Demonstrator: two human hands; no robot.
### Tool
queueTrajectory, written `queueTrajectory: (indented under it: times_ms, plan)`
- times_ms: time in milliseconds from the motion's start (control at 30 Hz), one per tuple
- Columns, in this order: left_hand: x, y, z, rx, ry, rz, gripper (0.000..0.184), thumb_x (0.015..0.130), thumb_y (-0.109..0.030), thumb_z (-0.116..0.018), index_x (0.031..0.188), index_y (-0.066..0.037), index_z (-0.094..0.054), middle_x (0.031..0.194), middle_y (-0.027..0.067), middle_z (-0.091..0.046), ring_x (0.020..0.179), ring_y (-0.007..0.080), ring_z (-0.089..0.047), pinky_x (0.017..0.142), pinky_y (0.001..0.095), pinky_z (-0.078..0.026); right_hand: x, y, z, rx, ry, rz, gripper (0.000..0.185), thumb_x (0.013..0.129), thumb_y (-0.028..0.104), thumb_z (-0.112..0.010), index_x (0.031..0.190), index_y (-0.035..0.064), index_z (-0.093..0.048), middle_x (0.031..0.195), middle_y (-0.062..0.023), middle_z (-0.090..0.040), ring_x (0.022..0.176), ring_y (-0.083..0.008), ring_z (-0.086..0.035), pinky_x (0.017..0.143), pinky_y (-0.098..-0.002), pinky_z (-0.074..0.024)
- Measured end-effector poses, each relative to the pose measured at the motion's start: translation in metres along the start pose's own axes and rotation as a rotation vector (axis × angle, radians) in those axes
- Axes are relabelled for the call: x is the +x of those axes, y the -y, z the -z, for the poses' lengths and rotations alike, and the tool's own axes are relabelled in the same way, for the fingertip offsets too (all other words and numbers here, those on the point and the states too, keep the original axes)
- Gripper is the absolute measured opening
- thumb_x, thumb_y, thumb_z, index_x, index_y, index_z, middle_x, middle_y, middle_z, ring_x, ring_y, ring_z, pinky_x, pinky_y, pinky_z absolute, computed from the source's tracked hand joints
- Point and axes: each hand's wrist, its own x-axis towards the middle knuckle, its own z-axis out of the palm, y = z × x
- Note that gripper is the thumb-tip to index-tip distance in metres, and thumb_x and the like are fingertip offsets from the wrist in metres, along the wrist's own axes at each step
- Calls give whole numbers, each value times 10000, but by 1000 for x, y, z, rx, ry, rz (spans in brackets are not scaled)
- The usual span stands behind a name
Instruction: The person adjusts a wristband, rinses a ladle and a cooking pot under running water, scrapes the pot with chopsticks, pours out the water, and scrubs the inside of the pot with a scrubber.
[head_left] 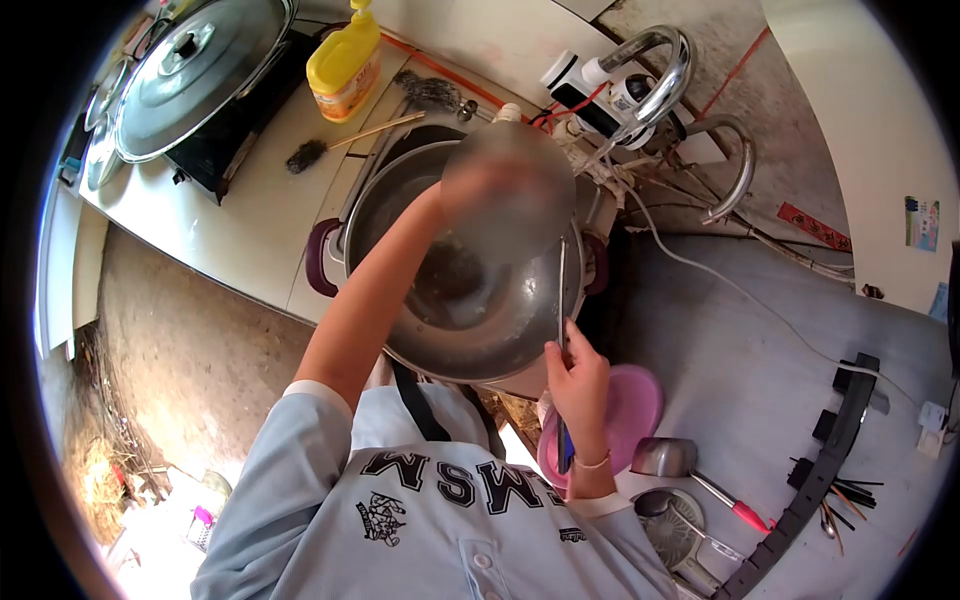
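Note:
A large metal pot (440, 345) with dark purple side handles sits in front of me, with what looks like a little liquid in its bottom. My left hand (490, 185) reaches over the pot's far side, towards the tap. A grey blurred disc covers its fingers, so anything it holds is hidden. My right hand (580, 378) is closed around a long, thin metal utensil (562, 285) at the pot's right rim. The utensil points away from me, and a dark and blue end shows below the hand; its kind is unclear. Beneath that hand is a pink basin (630, 405).
Chrome taps (672, 90) curve behind the pot. A yellow bottle (343, 68), scouring brush (307, 155) and lidded wok (200, 75) stand on the left counter. A ladle (668, 457) and metal strainer (670, 530) lie at right, near a dark rack (840, 420).

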Motion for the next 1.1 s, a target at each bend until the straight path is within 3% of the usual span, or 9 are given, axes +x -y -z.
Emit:
queueTrajectory:
  times_ms: [33,133,300,367,433,533,600,933,1100]
  plan:
    - [2,1,3,-16,14,70,301,826,-187,-494,1039,-33,-640,979,35,-618,859,111,-539,795,250,-427,4,4,4,-114,-23,67,313,801,113,-615,1064,-54,-582,634,-198,-569,543,-283,-599,497,-355,-445]
    - [5,3,-3,92,-9,83,323,828,-201,-478,1064,-41,-630,1006,46,-623,907,144,-557,826,263,-428,15,7,11,-210,15,101,332,781,115,-626,1064,-54,-583,676,-213,-595,593,-345,-598,514,-372,-455]
    - [1,-13,-41,780,-102,-168,331,841,-250,-465,1061,-61,-623,1032,75,-622,992,254,-565,870,314,-431,33,22,10,-335,31,229,329,766,108,-624,1054,-45,-584,649,-183,-596,559,-328,-593,501,-380,-453]
    - [-5,-37,-66,1201,-367,-111,334,840,-278,-463,1059,-80,-619,1085,78,-602,1046,303,-534,894,372,-430,37,24,7,-361,68,229,327,760,102,-622,1051,-43,-583,648,-175,-600,553,-323,-591,498,-383,-453]
    - [-4,-42,-62,1192,-348,-52,335,817,-291,-492,1065,-104,-620,1117,55,-589,1070,280,-524,893,405,-436,40,17,2,-400,9,358,327,755,100,-619,1051,-36,-583,630,-148,-595,535,-308,-583,484,-379,-450]
    - [9,-39,-42,835,-384,147,350,790,-356,-536,1032,-127,-645,1023,52,-618,994,249,-558,871,445,-423,37,12,3,-459,-25,422,330,752,99,-620,1054,-30,-588,600,-125,-579,511,-284,-574,468,-361,-443]
    - [24,-35,-18,166,-224,693,432,773,-424,-549,1059,-116,-647,1025,84,-634,946,258,-589,839,377,-452,32,12,7,-477,-23,447,332,752,98,-619,1057,-30,-588,589,-115,-570,503,-271,-569,466,-351,-442]
    - [9,-45,-10,189,-177,334,747,636,-492,-708,1153,23,-551,1074,176,-596,949,262,-593,849,331,-447,23,20,17,-530,-32,530,380,708,29,-644,1078,-38,-591,597,-120,-547,511,-264,-547,480,-348,-433]
    - [14,-44,-9,-186,-238,416,513,781,-350,-640,1123,23,-559,990,105,-615,856,149,-590,765,272,-467,24,16,13,-544,-23,618,416,706,32,-631,1116,-19,-576,574,-80,-513,492,-231,-530,457,-324,-426]
